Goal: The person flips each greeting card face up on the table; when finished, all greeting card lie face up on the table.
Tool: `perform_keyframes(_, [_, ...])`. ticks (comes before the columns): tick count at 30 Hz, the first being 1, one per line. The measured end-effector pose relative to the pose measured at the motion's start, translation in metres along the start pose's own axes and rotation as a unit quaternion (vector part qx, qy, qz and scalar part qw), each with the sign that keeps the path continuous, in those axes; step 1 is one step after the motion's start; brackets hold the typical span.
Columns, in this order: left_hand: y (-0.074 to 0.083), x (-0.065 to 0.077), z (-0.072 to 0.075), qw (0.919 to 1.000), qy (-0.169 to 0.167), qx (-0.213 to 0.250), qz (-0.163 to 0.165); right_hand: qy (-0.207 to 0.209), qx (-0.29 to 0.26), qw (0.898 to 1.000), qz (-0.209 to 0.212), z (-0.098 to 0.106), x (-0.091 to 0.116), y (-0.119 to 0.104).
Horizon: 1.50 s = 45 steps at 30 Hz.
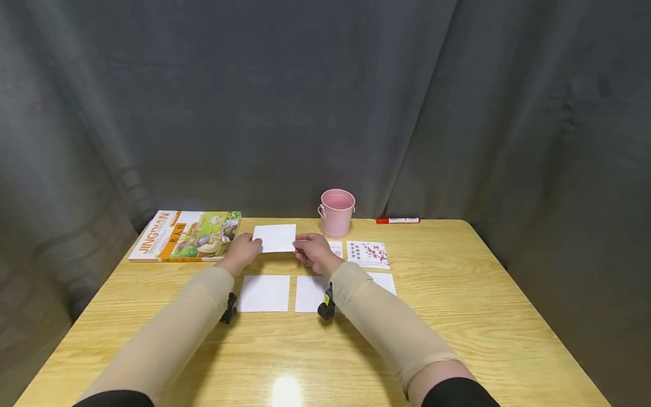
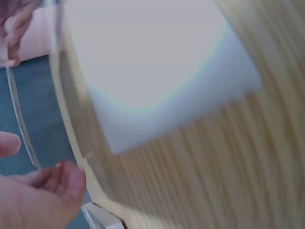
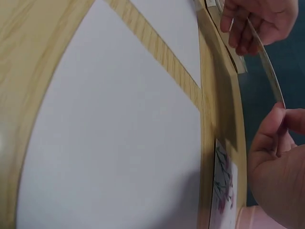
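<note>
A square white card (image 1: pixel 274 238) is raised over the back of the table between both hands. My left hand (image 1: pixel 243 250) grips its left edge, thumb on the upper face. At the opposite edge my right hand (image 1: pixel 314 251) pinches it between thumb and fingers. From the right wrist view the card (image 3: pixel 270 71) shows nearly edge-on, slightly bowed. Below lie blank white cards in a row: a left one (image 1: pixel 264 293), a middle one (image 1: pixel 308 291) and a right one (image 1: pixel 383 281), the latter two partly hidden by my right arm.
Behind that row lie a blossom-printed card (image 1: pixel 369 254) and another printed card (image 1: pixel 336 247), partly covered by my right hand. A pink bucket (image 1: pixel 336 220) stands at the back edge, with a red-and-white marker (image 1: pixel 398 220) to its right. Books (image 1: pixel 188 236) lie at back left.
</note>
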<state>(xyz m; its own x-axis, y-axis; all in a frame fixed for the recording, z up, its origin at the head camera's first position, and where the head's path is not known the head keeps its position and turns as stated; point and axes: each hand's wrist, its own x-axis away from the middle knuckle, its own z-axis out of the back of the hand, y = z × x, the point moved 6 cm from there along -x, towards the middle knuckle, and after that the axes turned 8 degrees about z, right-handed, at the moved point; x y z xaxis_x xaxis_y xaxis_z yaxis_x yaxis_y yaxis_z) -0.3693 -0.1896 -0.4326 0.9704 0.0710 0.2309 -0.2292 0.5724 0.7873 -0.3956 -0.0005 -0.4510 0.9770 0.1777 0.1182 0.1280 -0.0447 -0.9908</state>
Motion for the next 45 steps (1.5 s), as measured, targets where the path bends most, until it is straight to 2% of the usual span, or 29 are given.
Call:
perform_keyframes(2, [-0.002, -0.001, -0.001, 0.9985, -0.014, 0.046, 0.028, -0.003, 0.008, 1.0, 0.005, 0.002, 0.0, 0.0])
perform_keyframes(4, [-0.002, 0.0, 0.0, 0.9967, -0.022, 0.068, 0.037, -0.004, 0.017, 1.0, 0.011, 0.003, 0.0, 0.0])
perform_keyframes(8, [0.0, 0.001, 0.003, 0.9969, -0.028, 0.065, 0.034, 0.008, 0.042, 0.999, 0.03, 0.006, 0.001, -0.003])
perform_keyframes(11, [0.0, 0.001, 0.005, 0.9976, -0.031, 0.053, 0.031, 0.023, 0.083, 0.995, 0.052, 0.008, 0.002, -0.006])
perform_keyframes(15, [0.002, 0.0, 0.009, 0.9971, 0.003, 0.072, 0.024, 0.026, 0.115, 0.991, 0.063, 0.009, 0.004, -0.01])
perform_keyframes(17, [0.003, -0.001, 0.012, 0.9934, 0.034, 0.108, 0.021, 0.019, 0.1, 0.993, 0.054, 0.009, 0.005, -0.011])
perform_keyframes(19, [0.003, -0.003, 0.014, 0.986, 0.057, 0.155, 0.023, 0.012, 0.078, 0.996, 0.045, 0.01, 0.005, -0.01])
perform_keyframes(23, [0.002, -0.005, 0.013, 0.9706, 0.061, 0.231, 0.033, 0.006, 0.041, 0.998, 0.037, 0.011, 0.003, -0.009])
perform_keyframes(25, [0.0, -0.006, 0.012, 0.9671, 0.049, 0.247, 0.036, 0.004, 0.024, 0.999, 0.037, 0.012, 0.002, -0.008])
perform_keyframes(27, [-0.002, -0.006, 0.012, 0.9669, 0.041, 0.25, 0.033, 0.003, 0.013, 0.999, 0.037, 0.013, 0.002, -0.008])
perform_keyframes(33, [-0.004, -0.004, 0.013, 0.9765, 0.009, 0.215, 0.006, 0.019, 0.011, 0.999, 0.036, 0.022, 0.002, -0.005])
perform_keyframes(37, [-0.005, -0.006, 0.012, 0.9788, -0.006, 0.205, 0.003, 0.037, 0.014, 0.999, 0.033, 0.028, 0.001, -0.002])
perform_keyframes(40, [-0.005, -0.008, 0.009, 0.9802, -0.03, 0.196, 0.006, 0.044, 0.022, 0.998, 0.033, 0.031, 0.001, -0.001])
perform_keyframes(42, [-0.005, -0.007, 0.006, 0.9763, -0.059, 0.208, 0.007, 0.038, 0.05, 0.997, 0.045, 0.032, 0.001, 0.0])
perform_keyframes(45, [-0.003, -0.005, 0.0, 0.9648, -0.117, 0.236, 0.004, 0.016, 0.111, 0.991, 0.069, 0.03, 0.001, -0.002])
